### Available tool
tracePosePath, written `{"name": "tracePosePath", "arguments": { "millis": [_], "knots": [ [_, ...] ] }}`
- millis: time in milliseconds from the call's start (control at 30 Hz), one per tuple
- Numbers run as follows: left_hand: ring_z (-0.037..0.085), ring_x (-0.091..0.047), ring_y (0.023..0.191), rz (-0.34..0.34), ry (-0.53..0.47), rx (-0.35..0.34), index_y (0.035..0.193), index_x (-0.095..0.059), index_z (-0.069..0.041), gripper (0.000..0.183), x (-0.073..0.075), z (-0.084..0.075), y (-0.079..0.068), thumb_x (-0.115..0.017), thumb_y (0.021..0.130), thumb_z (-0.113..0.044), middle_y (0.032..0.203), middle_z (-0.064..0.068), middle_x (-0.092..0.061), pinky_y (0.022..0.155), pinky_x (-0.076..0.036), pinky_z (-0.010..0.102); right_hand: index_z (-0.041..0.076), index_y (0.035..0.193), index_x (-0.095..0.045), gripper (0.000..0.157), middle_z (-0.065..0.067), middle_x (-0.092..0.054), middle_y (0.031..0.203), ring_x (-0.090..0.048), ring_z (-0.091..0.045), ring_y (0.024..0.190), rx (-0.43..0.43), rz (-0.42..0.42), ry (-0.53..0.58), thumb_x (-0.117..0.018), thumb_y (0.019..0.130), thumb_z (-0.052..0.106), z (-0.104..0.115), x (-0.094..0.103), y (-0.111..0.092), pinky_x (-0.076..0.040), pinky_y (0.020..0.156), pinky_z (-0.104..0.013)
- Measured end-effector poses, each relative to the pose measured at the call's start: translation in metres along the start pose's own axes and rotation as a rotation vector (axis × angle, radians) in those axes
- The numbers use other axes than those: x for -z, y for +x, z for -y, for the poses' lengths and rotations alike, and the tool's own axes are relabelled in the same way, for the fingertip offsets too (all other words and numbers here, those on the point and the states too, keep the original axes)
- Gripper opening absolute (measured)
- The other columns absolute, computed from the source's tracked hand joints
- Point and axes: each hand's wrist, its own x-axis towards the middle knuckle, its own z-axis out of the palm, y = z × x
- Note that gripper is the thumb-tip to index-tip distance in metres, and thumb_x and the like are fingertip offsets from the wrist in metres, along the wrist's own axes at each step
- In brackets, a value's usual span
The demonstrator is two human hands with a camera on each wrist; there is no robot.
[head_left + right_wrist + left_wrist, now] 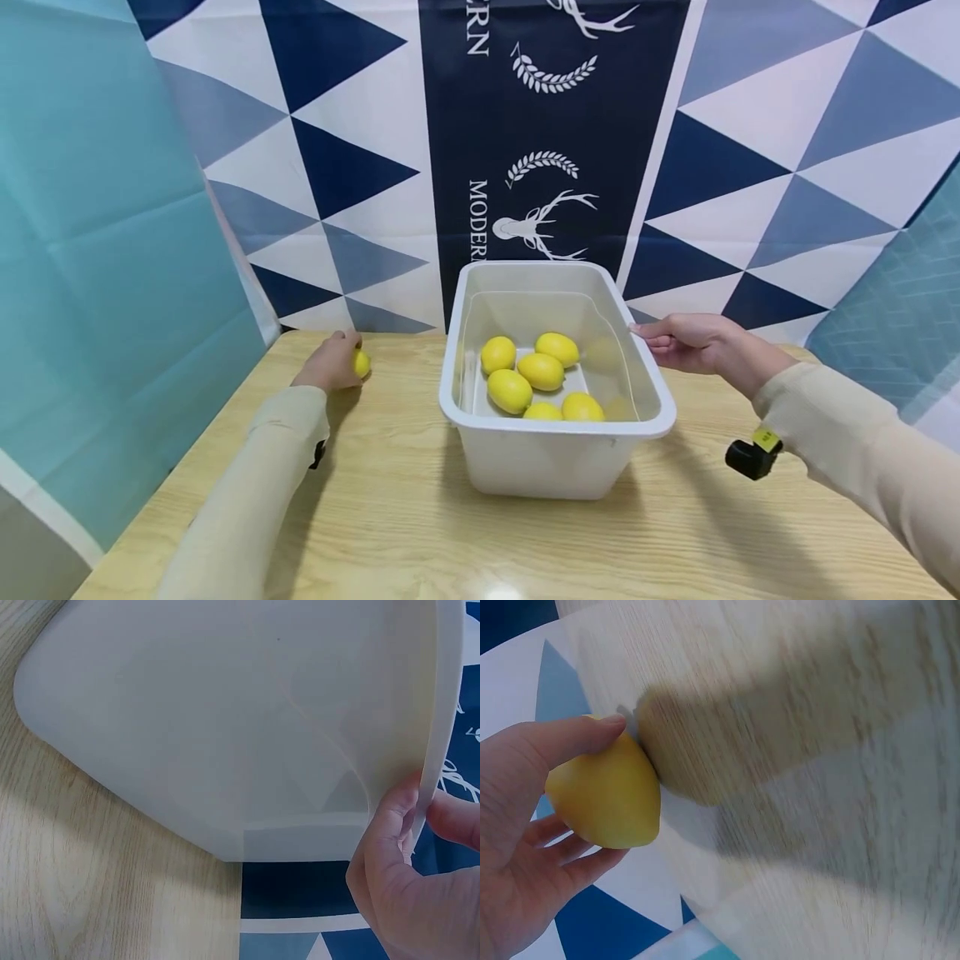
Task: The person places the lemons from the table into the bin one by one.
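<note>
My left hand (332,362) is at the far left of the table, its thumb and fingers curled round a lemon (609,791). In the left wrist view the lemon is close over the wood, thumb on one side and fingers on the other. A white plastic bin (551,457) stands at the middle of the table. Several lemons (541,372) lie on its floor, two partly hidden by the front rim. My right hand (693,346) pinches the bin's right rim; the right wrist view shows the thumb (455,817) and curled fingers on opposite sides of that rim.
The light wooden table (390,517) ends at the back against a patterned blue and white cloth (360,167). A teal cloth (112,250) hangs along the left edge, and another teal covering (900,317) is at the right.
</note>
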Motion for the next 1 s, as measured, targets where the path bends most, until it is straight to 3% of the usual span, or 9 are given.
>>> {"name": "tracePosePath", "arguments": {
  "millis": [133, 333, 567, 1000],
  "knots": [
    [0.03, -0.054, 0.09, 0.0, -0.016, -0.038, 0.121, -0.053, 0.003, 0.054, -0.001, -0.003, 0.0, -0.079, 0.075, -0.011, 0.111, 0.023, -0.055, 0.086, -0.051, 0.045, 0.014, 0.08, -0.073, 0.023, 0.005, -0.071, 0.076, -0.066, -0.003, 0.072, -0.003, -0.005, 0.027, -0.058, 0.098, 0.015, -0.003, 0.003, -0.003, -0.058, 0.077, -0.017],
    [0.029, -0.054, 0.093, 0.017, -0.038, -0.041, 0.123, -0.053, 0.001, 0.059, -0.004, 0.0, -0.002, -0.082, 0.072, -0.008, 0.114, 0.022, -0.057, 0.091, -0.051, 0.045, 0.015, 0.08, -0.073, 0.026, 0.005, -0.071, 0.077, -0.065, -0.003, 0.07, -0.003, -0.001, 0.024, -0.056, 0.099, 0.015, -0.007, 0.003, -0.003, -0.057, 0.076, -0.016],
    [0.031, -0.055, 0.097, 0.013, -0.032, -0.048, 0.124, -0.054, 0.002, 0.061, 0.005, -0.001, -0.002, -0.084, 0.072, -0.01, 0.118, 0.023, -0.059, 0.095, -0.05, 0.048, 0.012, 0.08, -0.072, 0.023, 0.004, -0.072, 0.076, -0.067, -0.003, 0.07, 0.02, 0.003, 0.039, -0.058, 0.098, 0.014, -0.005, -0.001, 0.0, -0.057, 0.075, -0.016],
    [0.028, -0.054, 0.1, 0.164, -0.043, -0.078, 0.122, -0.059, -0.001, 0.053, 0.01, -0.019, -0.002, -0.08, 0.075, -0.016, 0.121, 0.019, -0.062, 0.09, -0.049, 0.043, 0.013, 0.08, -0.072, 0.029, 0.005, -0.07, 0.073, -0.062, -0.002, 0.067, 0.012, 0.006, 0.032, -0.052, 0.101, 0.014, -0.003, -0.003, 0.0, -0.056, 0.073, -0.015]
  ]
}}
